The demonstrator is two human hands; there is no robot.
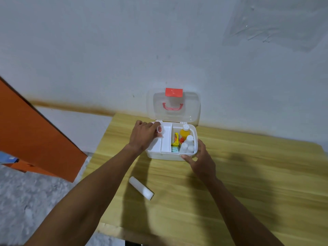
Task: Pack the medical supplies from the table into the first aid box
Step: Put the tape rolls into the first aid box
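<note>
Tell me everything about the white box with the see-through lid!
The first aid box is white plastic, its clear lid open and upright by the wall, with a red latch and handle. Inside, a white tray fills the left; bottles and a yellow packet stand right. It sits on the wooden table. The right hand holds its front right corner; the left hand, gripping a white roll, is over the tray.

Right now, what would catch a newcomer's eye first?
The white box stands open on the yellow table by the wall, clear lid up with a red latch. The left hand holds a small white roll over the box's left tray, while the right hand holds its near right corner. A white tube lies on the table nearer the person.
</note>
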